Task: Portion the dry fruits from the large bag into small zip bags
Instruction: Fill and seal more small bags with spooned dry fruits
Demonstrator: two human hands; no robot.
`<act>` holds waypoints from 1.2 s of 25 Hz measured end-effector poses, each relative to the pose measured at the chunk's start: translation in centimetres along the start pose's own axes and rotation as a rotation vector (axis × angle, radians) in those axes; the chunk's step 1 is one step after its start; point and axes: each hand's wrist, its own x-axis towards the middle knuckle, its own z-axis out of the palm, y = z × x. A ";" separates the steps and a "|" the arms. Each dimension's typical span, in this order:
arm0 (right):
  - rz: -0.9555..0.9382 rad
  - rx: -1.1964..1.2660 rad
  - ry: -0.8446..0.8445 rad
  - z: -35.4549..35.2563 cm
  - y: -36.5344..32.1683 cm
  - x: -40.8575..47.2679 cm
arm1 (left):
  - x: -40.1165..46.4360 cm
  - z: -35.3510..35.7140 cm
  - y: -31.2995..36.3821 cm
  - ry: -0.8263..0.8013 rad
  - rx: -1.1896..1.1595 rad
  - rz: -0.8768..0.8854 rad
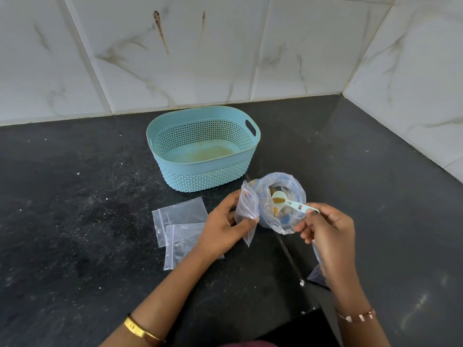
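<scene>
A small zip bag (246, 209) is pinched upright in the left hand (225, 230), thumb on one face and fingers curled round the other, its mouth turned up and held just left of the large bag (281, 204). The left grip is clamped on that bag. A little brown matter can be seen near its top; what it is cannot be told.

The large bag stands open on the black worktop (75, 221), near the middle, just in front of the basket (204, 149). Dry fruits (275, 210) are seen inside it as brownish-yellow pieces through the clear plastic.

A pale blue scoop (290, 201) is held by its handle between the thumb and fingertips of the right hand (328, 231), so the right grip is clamped on the scoop. Its round bowl lies over the mouth of the large bag and carries a small brown portion.

Two more zip bags (180, 221) are laid flat on the worktop to the left of the left hand, one overlapping the other. Another piece of clear plastic (317, 272) is partly hidden under the right wrist.

The basket, light blue and perforated, is set farther back, its floor stained brown. A gold bangle (142, 330) is worn on the left wrist and a beaded bracelet (355, 316) on the right. Marbled wall tiles (225, 46) rise behind the worktop.
</scene>
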 end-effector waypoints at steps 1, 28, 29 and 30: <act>0.019 -0.010 0.001 0.2 0.1 0.2 | 0.0 0.0 0.1 0.001 0.004 -0.003; 0.253 -0.332 -0.250 2.7 -1.7 3.1 | 0.8 0.6 1.8 -0.065 -0.160 -0.077; 0.319 -0.272 -0.253 2.5 -1.6 3.3 | 0.8 0.8 1.9 -0.069 -0.151 -0.063; 0.366 -0.216 -0.252 2.3 -1.5 3.4 | 0.8 0.9 1.9 -0.075 -0.137 -0.049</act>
